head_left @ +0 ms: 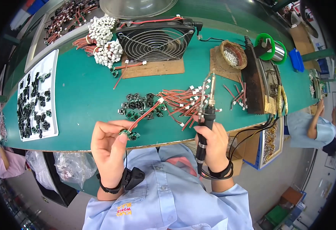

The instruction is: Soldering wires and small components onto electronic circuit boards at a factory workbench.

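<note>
Between the thumb and fingers of my left hand (108, 147) is a small green circuit board (131, 135). From it a red and brown wire lead (147, 114) runs up to a white plug (160, 100). My right hand (214, 143) is wrapped round the black handle of a soldering iron (206, 124), its metal tip pointing away from me; a thin bent metal tube runs alongside the tip. Past my hands lie a pile of loose wire leads (179, 100) with white plugs and a cluster of small black and green boards (137, 103).
A black fan (155, 40) with a wire guard stands at the back. On the left lies a white tray (53, 96) of small boards; bundled leads (108, 51) sit behind. At right are a round bowl (243, 51), a green solder spool (263, 40) and black cables (248, 132).
</note>
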The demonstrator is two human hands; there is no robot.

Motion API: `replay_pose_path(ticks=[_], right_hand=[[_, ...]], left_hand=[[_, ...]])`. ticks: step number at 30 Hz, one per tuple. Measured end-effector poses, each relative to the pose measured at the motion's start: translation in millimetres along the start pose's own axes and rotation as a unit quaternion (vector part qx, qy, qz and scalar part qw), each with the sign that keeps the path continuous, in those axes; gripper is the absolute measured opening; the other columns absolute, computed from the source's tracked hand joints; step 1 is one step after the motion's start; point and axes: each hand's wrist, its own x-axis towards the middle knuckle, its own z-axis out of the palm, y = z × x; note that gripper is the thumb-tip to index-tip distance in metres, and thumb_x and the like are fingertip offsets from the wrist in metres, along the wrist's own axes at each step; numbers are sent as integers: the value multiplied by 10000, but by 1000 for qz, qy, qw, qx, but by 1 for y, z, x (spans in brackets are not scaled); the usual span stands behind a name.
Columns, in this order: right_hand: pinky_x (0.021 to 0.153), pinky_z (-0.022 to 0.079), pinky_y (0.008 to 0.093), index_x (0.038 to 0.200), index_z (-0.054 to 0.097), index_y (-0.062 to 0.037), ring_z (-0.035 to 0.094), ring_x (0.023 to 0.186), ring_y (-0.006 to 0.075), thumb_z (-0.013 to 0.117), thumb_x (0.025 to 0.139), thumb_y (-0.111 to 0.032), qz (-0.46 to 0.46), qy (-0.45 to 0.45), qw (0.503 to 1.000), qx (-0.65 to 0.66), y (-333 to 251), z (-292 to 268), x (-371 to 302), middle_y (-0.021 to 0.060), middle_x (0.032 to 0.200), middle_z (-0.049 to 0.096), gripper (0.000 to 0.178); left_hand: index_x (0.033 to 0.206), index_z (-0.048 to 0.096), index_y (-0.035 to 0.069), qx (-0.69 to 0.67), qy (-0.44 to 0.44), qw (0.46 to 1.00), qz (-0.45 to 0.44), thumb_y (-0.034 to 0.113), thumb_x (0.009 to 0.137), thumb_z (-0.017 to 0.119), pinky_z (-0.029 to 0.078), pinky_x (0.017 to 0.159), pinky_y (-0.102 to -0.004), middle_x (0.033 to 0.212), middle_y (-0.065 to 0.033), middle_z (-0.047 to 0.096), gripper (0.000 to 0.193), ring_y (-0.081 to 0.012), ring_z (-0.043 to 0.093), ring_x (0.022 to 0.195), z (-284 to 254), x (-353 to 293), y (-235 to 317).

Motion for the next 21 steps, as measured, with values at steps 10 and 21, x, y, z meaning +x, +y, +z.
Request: replay_pose_path(ticks=[10, 21], right_hand=[[631, 465, 269, 949, 465, -77, 615, 716, 228, 683, 655, 89, 55, 42, 996, 57, -1, 11, 0, 136, 899, 651, 402], [601, 519, 334, 1093, 321, -78, 640, 731, 241, 634, 721, 152, 44, 114, 962, 243, -37, -19, 20, 162, 845, 618, 538]], left_hand=[[910, 450, 6, 15, -26, 1000, 5, -2, 841, 511, 408, 792, -280, 970, -165, 587, 92, -150, 537, 831, 1, -4, -1], [975, 496, -19, 12, -110, 990, -88, -50, 820, 540, 462, 716, -271, 942, -127, 596, 164, -166, 595, 811, 14, -10, 2]])
